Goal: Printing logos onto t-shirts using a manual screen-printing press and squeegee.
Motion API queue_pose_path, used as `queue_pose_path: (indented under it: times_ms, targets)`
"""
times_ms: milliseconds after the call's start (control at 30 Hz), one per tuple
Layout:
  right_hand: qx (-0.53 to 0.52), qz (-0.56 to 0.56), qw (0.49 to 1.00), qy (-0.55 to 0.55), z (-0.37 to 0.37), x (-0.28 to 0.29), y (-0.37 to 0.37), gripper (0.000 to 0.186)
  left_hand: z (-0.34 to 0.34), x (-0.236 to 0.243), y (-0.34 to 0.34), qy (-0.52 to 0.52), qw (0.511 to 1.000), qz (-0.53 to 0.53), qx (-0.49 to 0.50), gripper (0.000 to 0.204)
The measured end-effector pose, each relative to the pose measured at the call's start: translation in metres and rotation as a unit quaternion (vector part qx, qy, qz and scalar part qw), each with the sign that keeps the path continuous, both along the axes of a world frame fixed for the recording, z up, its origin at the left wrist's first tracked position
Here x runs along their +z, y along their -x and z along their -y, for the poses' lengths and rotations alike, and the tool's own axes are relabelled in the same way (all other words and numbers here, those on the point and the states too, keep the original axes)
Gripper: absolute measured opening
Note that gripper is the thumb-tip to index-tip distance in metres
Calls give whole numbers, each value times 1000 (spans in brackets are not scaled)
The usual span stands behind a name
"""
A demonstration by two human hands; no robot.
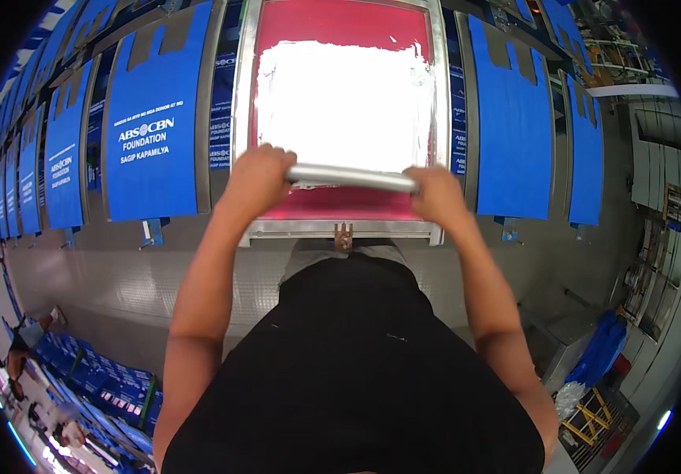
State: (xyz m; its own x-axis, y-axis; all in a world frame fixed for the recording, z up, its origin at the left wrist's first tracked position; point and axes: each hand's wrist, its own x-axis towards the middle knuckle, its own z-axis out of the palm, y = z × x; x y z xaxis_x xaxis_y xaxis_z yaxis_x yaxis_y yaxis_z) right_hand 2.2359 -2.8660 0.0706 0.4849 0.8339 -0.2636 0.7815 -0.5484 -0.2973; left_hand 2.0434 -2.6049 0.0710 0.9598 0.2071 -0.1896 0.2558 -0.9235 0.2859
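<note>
A metal-framed printing screen [247,95] with red mesh lies on the long table in front of me, and a broad patch of white ink [340,95] covers its middle. A silvery squeegee handle [352,178] lies crosswise near the screen's near edge. My left hand [257,178] grips its left end and my right hand [439,193] grips its right end. The squeegee blade is hidden beneath the handle and hands.
Blue bags lie flat on pallets along the table: one with white print [151,126] to the left, a plain one [514,126] to the right, several more beyond. A stack of blue bags [605,347] sits at lower right. Other people [20,347] work at lower left.
</note>
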Motion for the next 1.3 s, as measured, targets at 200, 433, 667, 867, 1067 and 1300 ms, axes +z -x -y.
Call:
queue_pose_path:
  times_ms: [200,433,667,867,1067,1300]
  targets:
    - [16,66,997,-40,-93,14,-103,26,-72,-15,-88,-35,976,207,54,20]
    - [76,166,982,-50,-81,-67,-76,42,-45,-77,-58,-55,986,136,79,50]
    - [32,5,999,-25,5,6,-2,38,31,-4,24,54,992,76,81,34]
    - [23,-9,999,44,0,-4,4,37,32,-27,23,99,988,70,96,33]
    - [23,34,997,-60,18,-33,21,45,54,-68,43,30,975,193,103,33]
    - [45,135,990,-20,-136,-32,-161,39,-99,-37,-141,-41,986,75,141,30]
